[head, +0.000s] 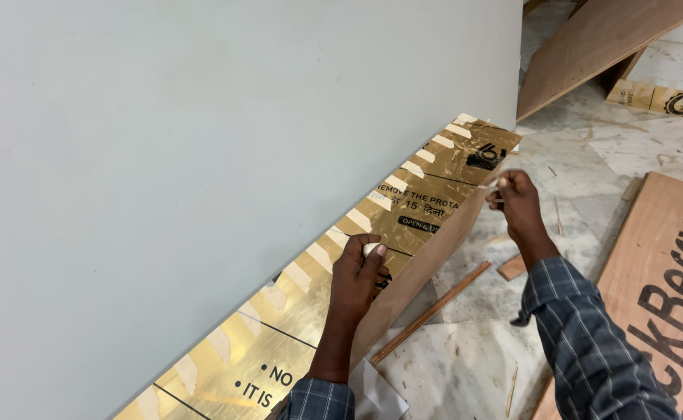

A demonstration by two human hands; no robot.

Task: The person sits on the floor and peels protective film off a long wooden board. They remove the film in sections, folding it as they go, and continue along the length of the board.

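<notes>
Gold strip (403, 210) runs along the edge of a pale grey panel (201, 155), fastened by a row of short tape pieces (357, 219) from near end to far end. Left hand (361, 268) is closed on a small white roll (371, 249) against the strip. Right hand (512, 198) pinches a small piece at the far corner, above the floor (466, 358). Taping looks nearly done.

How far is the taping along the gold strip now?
Done: short tape pieces cross the seam between the pale panel and the gold strip along its whole visible length. In hand: left hand holds a small white roll at the strip's edge, and right hand pinches a pale piece. No untaped stretch shows.
</notes>
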